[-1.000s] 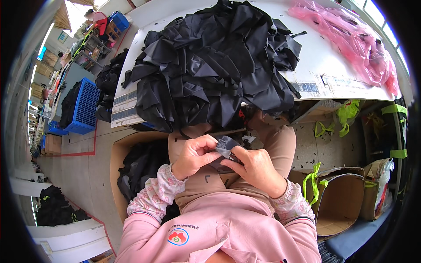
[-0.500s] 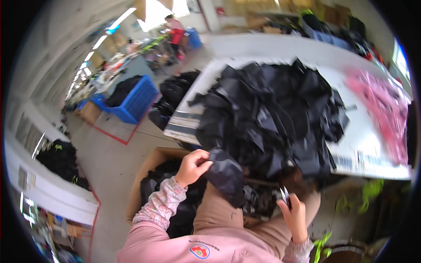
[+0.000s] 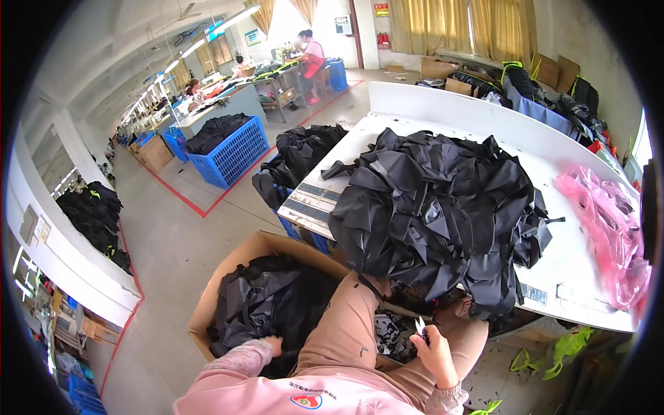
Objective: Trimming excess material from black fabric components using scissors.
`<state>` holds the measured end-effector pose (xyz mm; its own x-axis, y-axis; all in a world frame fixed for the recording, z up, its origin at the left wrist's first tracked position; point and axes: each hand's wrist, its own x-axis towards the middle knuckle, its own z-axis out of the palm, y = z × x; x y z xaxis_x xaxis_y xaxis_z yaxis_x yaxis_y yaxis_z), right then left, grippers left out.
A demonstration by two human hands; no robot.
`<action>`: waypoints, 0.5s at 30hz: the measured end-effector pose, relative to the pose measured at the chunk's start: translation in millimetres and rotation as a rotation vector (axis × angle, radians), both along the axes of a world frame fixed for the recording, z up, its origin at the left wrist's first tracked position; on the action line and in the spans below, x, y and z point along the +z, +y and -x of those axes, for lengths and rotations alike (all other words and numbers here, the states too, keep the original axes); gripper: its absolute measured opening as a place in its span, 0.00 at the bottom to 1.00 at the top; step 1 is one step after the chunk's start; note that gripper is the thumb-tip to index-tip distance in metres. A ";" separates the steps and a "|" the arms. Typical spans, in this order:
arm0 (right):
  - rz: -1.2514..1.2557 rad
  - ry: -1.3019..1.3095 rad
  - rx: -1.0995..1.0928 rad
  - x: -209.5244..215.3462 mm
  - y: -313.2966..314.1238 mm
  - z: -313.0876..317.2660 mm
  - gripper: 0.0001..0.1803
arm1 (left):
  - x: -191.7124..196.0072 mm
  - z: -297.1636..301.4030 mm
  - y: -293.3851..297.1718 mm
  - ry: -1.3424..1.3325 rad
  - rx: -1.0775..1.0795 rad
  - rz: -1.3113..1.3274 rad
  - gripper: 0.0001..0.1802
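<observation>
A long white worktable [image 3: 588,277] is stretching across the right half of the view, and a large heap of black fabric pieces [image 3: 436,214] is covering most of its near end, spilling over the front edge toward the person's knees. A crumpled pink plastic bag [image 3: 609,235] is lying near the table's right edge, apart from the heap. On the grey floor just left of the person's legs, an open brown cardboard box [image 3: 228,277] is standing, filled with more folded black fabric pieces [image 3: 270,304]. Further back on the floor, a blue plastic crate [image 3: 232,152] is holding dark cloth, near a second pile of black cloth beside the table's far left corner. Other people are working at tables in the far background.

The person, wearing a pink long-sleeved top and tan trousers, is sitting with knees tucked under the table's front edge. The left hand [image 3: 274,344] is reaching down into the cardboard box at its near edge, fingers resting on the black fabric there; whether they are gripping it cannot be told. The right hand [image 3: 436,349] is hovering over the lap beneath the table's front edge, fingers curled around small metal snips [image 3: 420,326] whose pale tips are pointing upward.
</observation>
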<state>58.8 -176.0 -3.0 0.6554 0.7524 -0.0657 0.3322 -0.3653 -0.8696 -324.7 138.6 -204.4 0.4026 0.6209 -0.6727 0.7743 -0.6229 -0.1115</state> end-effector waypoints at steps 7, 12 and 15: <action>0.051 0.064 -0.045 2.3 -14.9 -1.4 0.15 | -7.5 -47.5 -0.9 0.162 -0.163 0.254 0.31; 0.054 0.029 -0.080 -22.7 -33.0 -3.8 0.15 | 71.4 -97.2 -14.4 -0.223 -0.127 -0.060 0.26; 0.075 0.073 -0.086 -17.2 -32.2 1.0 0.16 | 78.6 -116.5 -21.7 -0.561 -0.287 -0.131 0.30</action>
<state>57.7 -208.2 -20.2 0.7089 0.6845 -0.1702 0.2331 -0.4551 -0.8594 -208.1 116.9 -125.8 0.8337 0.4986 -0.2374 0.5414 -0.8227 0.1733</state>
